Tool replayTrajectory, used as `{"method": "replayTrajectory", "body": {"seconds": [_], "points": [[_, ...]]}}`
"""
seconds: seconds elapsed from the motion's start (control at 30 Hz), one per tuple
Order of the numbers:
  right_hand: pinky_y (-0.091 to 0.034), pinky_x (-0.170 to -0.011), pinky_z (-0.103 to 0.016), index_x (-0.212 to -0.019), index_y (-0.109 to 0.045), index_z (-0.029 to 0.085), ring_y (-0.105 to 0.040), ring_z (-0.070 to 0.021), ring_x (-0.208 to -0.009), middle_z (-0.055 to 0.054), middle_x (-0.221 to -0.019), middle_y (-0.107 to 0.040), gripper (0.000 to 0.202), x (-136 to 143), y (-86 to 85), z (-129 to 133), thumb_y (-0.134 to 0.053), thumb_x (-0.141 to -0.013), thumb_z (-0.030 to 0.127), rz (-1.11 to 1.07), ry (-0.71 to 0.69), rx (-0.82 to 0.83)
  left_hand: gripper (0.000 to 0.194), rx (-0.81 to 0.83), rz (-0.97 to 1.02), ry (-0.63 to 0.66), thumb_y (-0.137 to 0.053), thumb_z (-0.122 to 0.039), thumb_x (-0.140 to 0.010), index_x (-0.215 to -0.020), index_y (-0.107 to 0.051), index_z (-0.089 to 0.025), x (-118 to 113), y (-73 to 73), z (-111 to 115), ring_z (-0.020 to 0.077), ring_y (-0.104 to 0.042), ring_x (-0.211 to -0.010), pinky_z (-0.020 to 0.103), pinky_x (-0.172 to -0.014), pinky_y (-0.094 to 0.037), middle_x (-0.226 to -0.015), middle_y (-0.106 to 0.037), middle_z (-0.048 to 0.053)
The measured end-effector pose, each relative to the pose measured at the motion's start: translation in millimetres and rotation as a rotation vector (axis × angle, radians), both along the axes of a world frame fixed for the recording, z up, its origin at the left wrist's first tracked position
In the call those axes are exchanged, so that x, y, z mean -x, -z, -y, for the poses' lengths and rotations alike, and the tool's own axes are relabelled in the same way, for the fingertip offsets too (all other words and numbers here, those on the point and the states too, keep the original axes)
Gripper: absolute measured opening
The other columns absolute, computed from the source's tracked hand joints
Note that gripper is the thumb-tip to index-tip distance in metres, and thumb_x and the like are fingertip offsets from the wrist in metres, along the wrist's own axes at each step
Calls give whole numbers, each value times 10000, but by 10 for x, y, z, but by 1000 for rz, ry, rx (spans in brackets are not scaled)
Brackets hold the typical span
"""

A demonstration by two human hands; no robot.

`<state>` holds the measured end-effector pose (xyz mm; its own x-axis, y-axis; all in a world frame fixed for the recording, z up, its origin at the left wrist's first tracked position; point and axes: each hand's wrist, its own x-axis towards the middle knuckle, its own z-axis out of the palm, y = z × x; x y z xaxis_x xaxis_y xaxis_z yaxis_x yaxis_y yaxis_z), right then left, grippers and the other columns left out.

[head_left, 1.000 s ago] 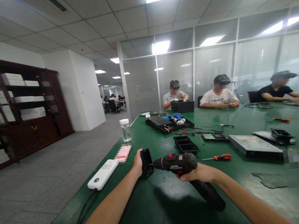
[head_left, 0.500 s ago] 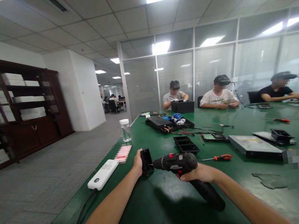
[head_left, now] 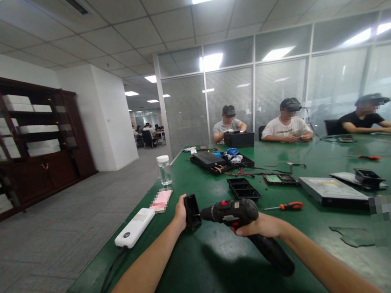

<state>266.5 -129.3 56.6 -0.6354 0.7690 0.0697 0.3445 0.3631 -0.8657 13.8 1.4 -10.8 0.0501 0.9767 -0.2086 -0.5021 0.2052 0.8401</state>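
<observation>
My left hand is closed around a black plastic part, held upright just above the green table. The fingers behind the part are hidden. In my right hand is a black cordless drill with red marks, its grip slanting down to the right. The drill's bit points left and meets the inner side of the black part. Whether a screw sits at the tip is too small to tell. Beyond the drill lies a black plastic tray-like frame.
An orange screwdriver and a silver disc drive lie to the right. At left are a white power bank with a cable and a clear jar. An opened black case lies farther back. Several people sit around the table.
</observation>
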Motion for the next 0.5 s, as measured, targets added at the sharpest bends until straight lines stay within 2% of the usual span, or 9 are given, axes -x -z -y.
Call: {"method": "replayTrajectory", "body": {"seconds": [0.5], "points": [[-422, -766, -305, -909, -600, 134, -520, -180, -826, -37, -858, -581, 316, -12, 28, -18, -656, -686, 351, -1, 5, 8, 381, 0, 12, -4, -519, -556, -645, -623, -494, -177, 1, 11, -7, 146, -480, -424, 277, -449, -411, -495, -480, -11]]}}
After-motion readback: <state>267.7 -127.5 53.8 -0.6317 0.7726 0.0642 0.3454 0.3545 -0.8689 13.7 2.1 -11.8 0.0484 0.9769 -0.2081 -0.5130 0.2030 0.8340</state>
